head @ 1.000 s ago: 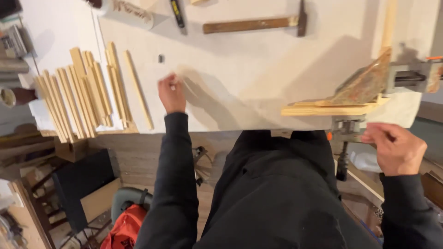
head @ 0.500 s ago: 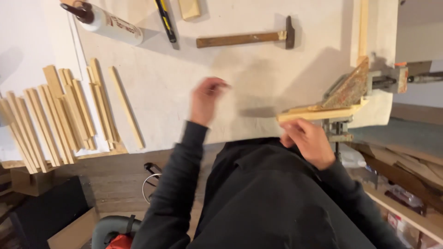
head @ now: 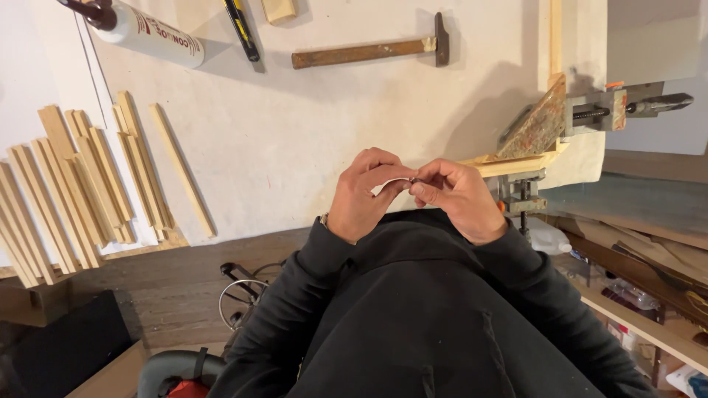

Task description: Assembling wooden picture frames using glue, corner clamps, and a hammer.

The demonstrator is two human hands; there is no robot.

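My left hand [head: 365, 193] and my right hand [head: 457, 195] meet in front of my chest, over the near edge of the white bench top [head: 310, 140]. Their fingertips pinch a tiny dark object [head: 414, 180] between them; it is too small to tell what it is. Just right of my right hand, a wooden corner frame [head: 516, 158] sits in a metal corner clamp [head: 590, 110]. Both arms wear black sleeves.
Several thin wooden strips [head: 88, 184] lie in a fan at the left of the bench. A hammer [head: 369, 50], a white sealant tube [head: 144, 33] and a black-and-yellow tool [head: 242, 29] lie at the far side. Shelves with clutter stand lower right [head: 649, 295].
My left hand left the bench near the strips and came back to my chest. My right hand rose from my right side to meet it. The view shifted slightly left.
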